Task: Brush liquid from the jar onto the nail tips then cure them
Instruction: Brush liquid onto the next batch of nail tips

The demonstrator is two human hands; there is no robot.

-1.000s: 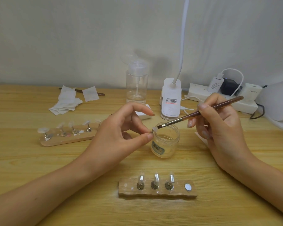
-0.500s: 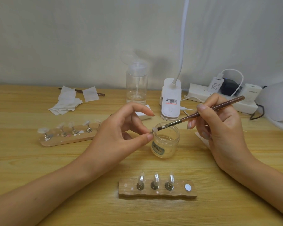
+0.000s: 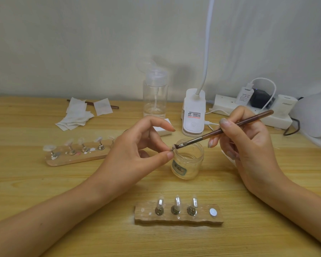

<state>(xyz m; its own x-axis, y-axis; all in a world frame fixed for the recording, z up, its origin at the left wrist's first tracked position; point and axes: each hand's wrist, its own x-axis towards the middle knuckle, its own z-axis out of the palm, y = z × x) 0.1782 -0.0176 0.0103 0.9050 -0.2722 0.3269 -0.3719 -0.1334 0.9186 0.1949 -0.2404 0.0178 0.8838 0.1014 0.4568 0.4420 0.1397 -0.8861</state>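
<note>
Nearest: wooden holder (image 3: 178, 218) with three nail tips (image 3: 177, 201) standing; behind it the open jar (image 3: 187, 164) on the table (image 3: 267, 229), between the hands. Over the jar's left rim the left hand (image 3: 133, 158) pinches a loose nail tip (image 3: 172, 148); the right hand (image 3: 248, 145) grips the brush (image 3: 208, 135), axis sloping from upper right down-left, bristles on that tip; the stroke likely comes from the right. White domed lamp (image 3: 315, 115) far right, well apart.

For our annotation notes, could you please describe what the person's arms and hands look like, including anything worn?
The left forearm and right forearm are bare to the frame's edge: no sleeves, watch or bracelet show. The left hand and right hand wear no gloves and no visible rings. The right hand's nails look longish with a pale, speckled coating; the left's look plain.
</note>
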